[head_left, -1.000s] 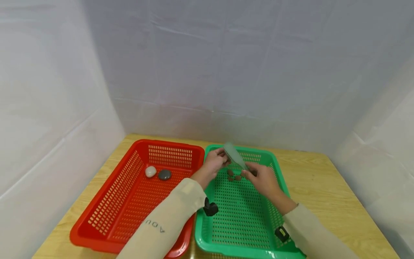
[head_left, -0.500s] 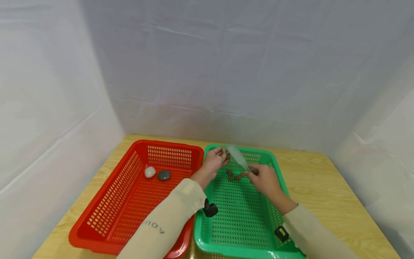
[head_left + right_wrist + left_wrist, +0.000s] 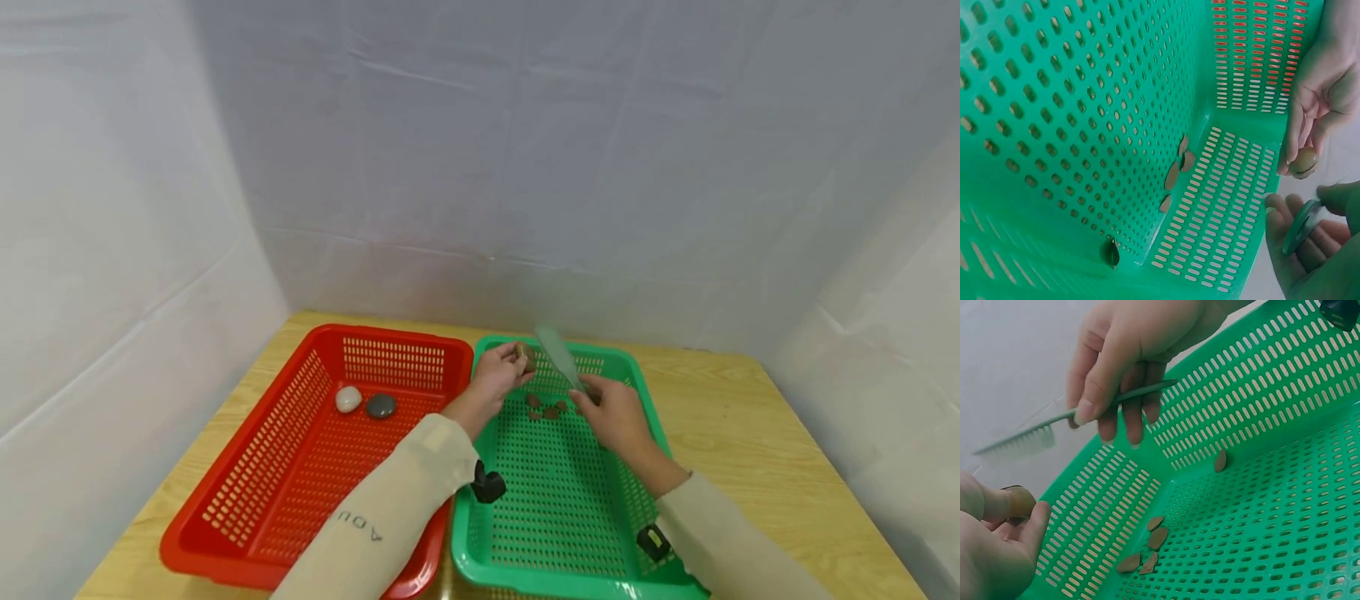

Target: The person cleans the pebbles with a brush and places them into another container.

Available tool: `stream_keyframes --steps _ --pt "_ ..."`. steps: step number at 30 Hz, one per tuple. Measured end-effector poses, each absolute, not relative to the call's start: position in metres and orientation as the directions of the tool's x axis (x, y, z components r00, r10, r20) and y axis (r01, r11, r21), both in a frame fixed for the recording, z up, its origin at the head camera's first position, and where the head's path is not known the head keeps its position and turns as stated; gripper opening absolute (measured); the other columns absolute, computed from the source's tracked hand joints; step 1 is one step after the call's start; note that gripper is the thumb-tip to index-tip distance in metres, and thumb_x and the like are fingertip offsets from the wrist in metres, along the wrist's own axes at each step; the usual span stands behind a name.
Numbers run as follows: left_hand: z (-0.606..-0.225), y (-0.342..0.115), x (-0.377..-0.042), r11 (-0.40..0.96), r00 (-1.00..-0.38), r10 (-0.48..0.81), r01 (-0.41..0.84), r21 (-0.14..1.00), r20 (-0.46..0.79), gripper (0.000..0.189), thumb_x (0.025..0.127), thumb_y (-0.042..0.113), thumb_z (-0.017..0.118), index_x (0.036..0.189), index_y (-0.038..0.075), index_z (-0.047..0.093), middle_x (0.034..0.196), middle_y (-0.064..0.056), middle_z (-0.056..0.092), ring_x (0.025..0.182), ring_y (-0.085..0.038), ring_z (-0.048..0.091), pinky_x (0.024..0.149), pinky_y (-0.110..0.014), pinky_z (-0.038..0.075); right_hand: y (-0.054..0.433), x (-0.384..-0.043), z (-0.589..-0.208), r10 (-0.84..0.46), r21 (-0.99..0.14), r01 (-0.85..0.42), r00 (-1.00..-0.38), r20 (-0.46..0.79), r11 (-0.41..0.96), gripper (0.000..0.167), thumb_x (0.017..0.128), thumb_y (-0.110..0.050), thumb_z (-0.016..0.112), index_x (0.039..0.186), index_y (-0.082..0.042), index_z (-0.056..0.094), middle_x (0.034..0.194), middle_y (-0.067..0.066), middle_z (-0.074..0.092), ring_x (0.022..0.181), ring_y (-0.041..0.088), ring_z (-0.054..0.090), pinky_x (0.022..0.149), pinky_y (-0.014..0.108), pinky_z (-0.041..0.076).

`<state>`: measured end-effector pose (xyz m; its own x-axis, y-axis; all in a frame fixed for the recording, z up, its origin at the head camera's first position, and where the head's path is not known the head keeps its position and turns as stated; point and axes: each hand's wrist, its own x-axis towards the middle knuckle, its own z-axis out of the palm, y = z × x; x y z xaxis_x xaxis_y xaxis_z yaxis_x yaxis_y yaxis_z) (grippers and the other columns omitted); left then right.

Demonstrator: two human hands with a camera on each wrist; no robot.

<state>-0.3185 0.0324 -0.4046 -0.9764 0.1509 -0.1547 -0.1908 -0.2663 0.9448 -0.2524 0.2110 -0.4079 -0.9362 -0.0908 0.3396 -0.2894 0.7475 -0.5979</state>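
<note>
Over the far left corner of the green basket, my left hand pinches a smooth brownish stone between thumb and fingers. My right hand grips a pale green brush by its handle, thumb on top, bristles facing down. The brush head is blurred and sits a short gap above the stone in the left wrist view. Several flat brown pieces lie on the basket floor near its far wall, below both hands.
A red basket stands against the green one on the left. It holds a white stone and a dark grey stone. Both baskets rest on a wooden table with white sheeting behind and at the sides.
The brush has swung right and up, from overlapping the left fingers to apart from them. More of the stone shows now. The left hand stays nearly in place.
</note>
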Motion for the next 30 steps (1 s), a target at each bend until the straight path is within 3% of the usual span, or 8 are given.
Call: stream_keyframes --steps 6,12,18,25,30 --pt "-0.4063 0.0319 -0.3189 -0.237 -0.976 0.157 -0.188 0.953 -0.154 0.043 0.1 -0.003 0.048 0.143 -0.003 0.043 0.14 -0.024 0.048 0.12 -0.037 0.055 0.097 -0.037 0.051 0.2095 -0.2513 -0.4093 -0.184 -0.562 -0.389 -0.904 0.387 0.73 0.033 0.093 -0.013 0.067 0.121 0.003 0.065 0.075 0.007 0.071 0.051 0.009 0.052 0.044 0.023 0.039" --pt "-0.4068 0.031 -0.3186 -0.204 -0.973 0.176 -0.184 0.962 -0.149 0.045 0.101 -0.001 0.047 0.145 -0.001 0.041 0.142 -0.023 0.046 0.123 -0.036 0.053 0.099 -0.039 0.05 0.2096 -0.251 -0.4099 -0.215 -0.574 -0.376 -0.919 0.329 0.727 0.033 0.092 -0.015 0.068 0.12 0.002 0.067 0.078 0.008 0.072 0.057 0.01 0.059 0.046 0.023 0.043" --pt "-0.4064 0.0309 -0.3187 -0.234 -0.969 0.173 -0.217 0.948 -0.179 0.046 0.101 0.0 0.047 0.147 -0.001 0.039 0.147 -0.024 0.04 0.127 -0.036 0.049 0.097 -0.036 0.051 0.2109 -0.2521 -0.4088 -0.174 -0.584 -0.319 -0.94 0.293 0.746 0.03 0.092 -0.015 0.068 0.118 0.002 0.068 0.072 0.007 0.07 0.048 0.01 0.054 0.038 0.022 0.037" --pt "-0.4081 0.0314 -0.3199 -0.254 -0.966 0.177 -0.229 0.94 -0.187 0.047 0.101 -0.001 0.047 0.147 -0.001 0.038 0.146 -0.024 0.041 0.125 -0.037 0.051 0.095 -0.033 0.052 0.2125 -0.2526 -0.4082 -0.11 -0.582 -0.24 -0.962 0.25 0.777 0.032 0.093 -0.011 0.065 0.121 0.005 0.065 0.07 0.007 0.07 0.045 0.007 0.05 0.037 0.024 0.035" --pt "-0.4073 0.0309 -0.3204 -0.246 -0.967 0.179 -0.221 0.944 -0.18 0.047 0.101 0.0 0.047 0.147 -0.001 0.038 0.146 -0.024 0.041 0.124 -0.036 0.052 0.095 -0.033 0.052 0.2114 -0.2537 -0.4086 -0.102 -0.569 -0.281 -0.94 0.327 0.773 0.031 0.094 -0.013 0.065 0.119 0.006 0.065 0.07 0.008 0.069 0.047 0.009 0.048 0.041 0.024 0.038"
